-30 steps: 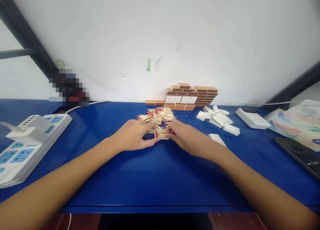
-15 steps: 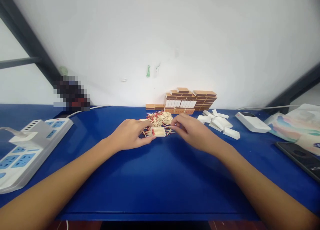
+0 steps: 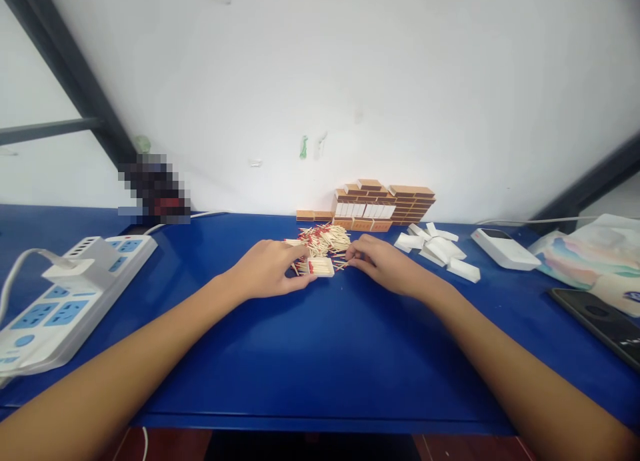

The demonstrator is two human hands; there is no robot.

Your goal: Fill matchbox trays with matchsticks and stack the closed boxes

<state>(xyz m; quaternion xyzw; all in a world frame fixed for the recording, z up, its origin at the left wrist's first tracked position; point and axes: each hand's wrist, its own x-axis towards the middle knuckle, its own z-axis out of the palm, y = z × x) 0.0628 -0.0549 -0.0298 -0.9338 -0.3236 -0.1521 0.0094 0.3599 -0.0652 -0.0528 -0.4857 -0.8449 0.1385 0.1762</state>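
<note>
My left hand (image 3: 270, 267) grips the left end of a small white matchbox tray (image 3: 327, 274) between thumb and fingers. Inside the tray, red-tipped matches (image 3: 320, 266) lie side by side. Just beyond is a heap of loose matches (image 3: 327, 239), some of them sticking out under and beside the tray. My right hand (image 3: 377, 261) is at the heap's right edge, thumb and fingertips pinched at the ends of a few loose matches (image 3: 341, 263). How many it holds is too small to tell.
Stacked brown matchboxes (image 3: 385, 204) stand against the wall behind the heap. Several white empty trays (image 3: 440, 247) lie to the right, near a white device (image 3: 505, 249), a phone (image 3: 597, 321) and a plastic packet (image 3: 580, 257). A power strip (image 3: 75, 314) with a plugged-in charger sits left.
My right hand has lowered slightly, and its fingertips now meet loose matches at the heap's right edge. My left hand keeps hold of the tray. The whole view has shifted a little.
</note>
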